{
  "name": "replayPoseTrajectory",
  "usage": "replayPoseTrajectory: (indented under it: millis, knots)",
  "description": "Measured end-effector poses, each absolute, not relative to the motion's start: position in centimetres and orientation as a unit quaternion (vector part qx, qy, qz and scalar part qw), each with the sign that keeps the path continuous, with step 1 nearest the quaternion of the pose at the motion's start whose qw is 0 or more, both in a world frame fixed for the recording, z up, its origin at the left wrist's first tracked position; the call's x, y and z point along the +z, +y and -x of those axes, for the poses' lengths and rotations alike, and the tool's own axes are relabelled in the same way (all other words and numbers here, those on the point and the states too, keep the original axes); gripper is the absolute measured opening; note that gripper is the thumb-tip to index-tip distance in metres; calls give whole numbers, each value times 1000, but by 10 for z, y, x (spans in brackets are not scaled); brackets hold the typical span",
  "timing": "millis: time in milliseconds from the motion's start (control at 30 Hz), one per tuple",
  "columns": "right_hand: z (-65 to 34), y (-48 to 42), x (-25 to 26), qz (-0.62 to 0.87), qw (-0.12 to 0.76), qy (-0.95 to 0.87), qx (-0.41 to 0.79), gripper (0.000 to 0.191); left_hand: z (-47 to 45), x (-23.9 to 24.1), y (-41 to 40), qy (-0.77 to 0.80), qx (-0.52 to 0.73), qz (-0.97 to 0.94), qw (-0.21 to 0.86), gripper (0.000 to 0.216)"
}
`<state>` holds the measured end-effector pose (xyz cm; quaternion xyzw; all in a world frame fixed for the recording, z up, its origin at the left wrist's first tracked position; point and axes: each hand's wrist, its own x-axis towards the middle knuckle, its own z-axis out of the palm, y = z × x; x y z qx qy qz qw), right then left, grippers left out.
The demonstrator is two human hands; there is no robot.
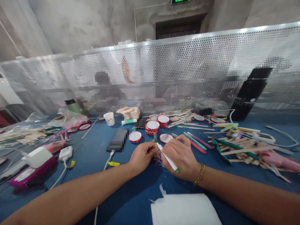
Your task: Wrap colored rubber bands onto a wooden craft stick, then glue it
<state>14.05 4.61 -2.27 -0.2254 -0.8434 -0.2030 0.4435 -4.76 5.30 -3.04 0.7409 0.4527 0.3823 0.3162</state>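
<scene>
My right hand (181, 157) is closed around a white marker with a green end (168, 157), its tip pointing up and left toward a small striped stick (155, 137). My left hand (142, 155) is pinched shut on that small piece, right beside the right hand; some thin purple thread lies under both. Red-rimmed round lids (152, 126) sit just beyond the hands on the blue table (131, 200).
Coloured markers (195, 142) and wooden sticks (236, 147) lie to the right. A phone (117, 140) on a cable, a white charger (66, 153) and a pink box (28, 175) are at left. White paper (185, 209) lies near me. A perforated metal screen (164, 72) backs the table; a person sits behind it.
</scene>
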Motion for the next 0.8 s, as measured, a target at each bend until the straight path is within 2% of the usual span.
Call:
replayPoseTrajectory:
  millis: [800]
  knots:
    - [-142, 51, -21, 234, 433, -842, -221, 10, 47, -28, 56, 442, 378, -747, 323, 25]
